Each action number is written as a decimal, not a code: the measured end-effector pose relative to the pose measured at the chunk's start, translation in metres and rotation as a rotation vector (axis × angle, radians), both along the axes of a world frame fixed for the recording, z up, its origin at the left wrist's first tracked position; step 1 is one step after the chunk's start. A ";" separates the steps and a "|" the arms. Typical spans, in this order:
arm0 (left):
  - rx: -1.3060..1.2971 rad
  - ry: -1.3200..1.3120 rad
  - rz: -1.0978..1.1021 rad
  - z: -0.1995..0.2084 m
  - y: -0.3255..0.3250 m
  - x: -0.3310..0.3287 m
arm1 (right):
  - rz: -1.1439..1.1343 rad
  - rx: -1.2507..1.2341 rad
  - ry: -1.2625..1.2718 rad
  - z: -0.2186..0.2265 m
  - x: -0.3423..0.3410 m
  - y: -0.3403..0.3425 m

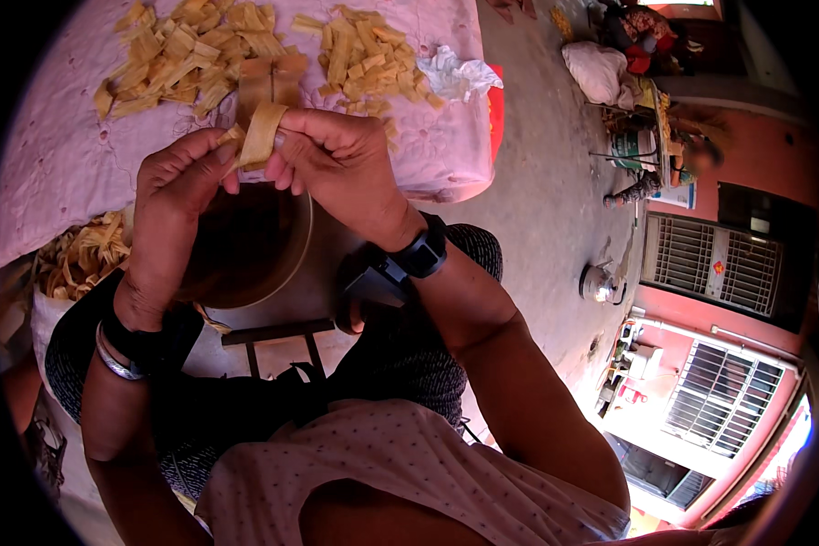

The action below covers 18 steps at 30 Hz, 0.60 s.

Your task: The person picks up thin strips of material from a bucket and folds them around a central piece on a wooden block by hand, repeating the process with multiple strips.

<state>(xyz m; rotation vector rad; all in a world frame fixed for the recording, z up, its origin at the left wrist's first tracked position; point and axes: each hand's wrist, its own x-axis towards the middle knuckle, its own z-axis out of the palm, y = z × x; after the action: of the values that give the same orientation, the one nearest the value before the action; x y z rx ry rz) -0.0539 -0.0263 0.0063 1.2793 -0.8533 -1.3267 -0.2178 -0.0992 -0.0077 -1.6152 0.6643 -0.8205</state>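
Both my hands are over the near edge of a table spread with a pink cloth [91,168]. Between them is a flat, pale yellow strip [263,135], bent over into a loop. My left hand [184,177] pinches the strip's lower left end with thumb and fingers. Gripping its other side is my right hand [344,168], thumb against the fingers. Just beyond lies a flat brown piece [271,80] with a lengthwise crease. A large heap of folded yellow pieces [187,55] lies at the far left, and a smaller heap [364,55] to the right.
Below my hands stands a round basin [308,238] with dark contents. A white sack [50,314] of loose strips [86,259] is at the left. Crumpled white plastic [460,75] lies on the table's right. A kettle [599,284] stands on the concrete floor [541,209]; people sit farther off.
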 end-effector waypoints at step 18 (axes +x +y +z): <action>0.123 -0.027 -0.014 -0.016 0.000 0.003 | 0.111 -0.183 0.206 -0.013 0.003 -0.001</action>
<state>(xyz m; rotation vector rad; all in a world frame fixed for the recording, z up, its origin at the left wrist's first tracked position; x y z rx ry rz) -0.0513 -0.0267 -0.0099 1.3916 -0.8107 -1.3931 -0.2149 -0.1001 -0.0207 -1.9038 0.6514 -0.6540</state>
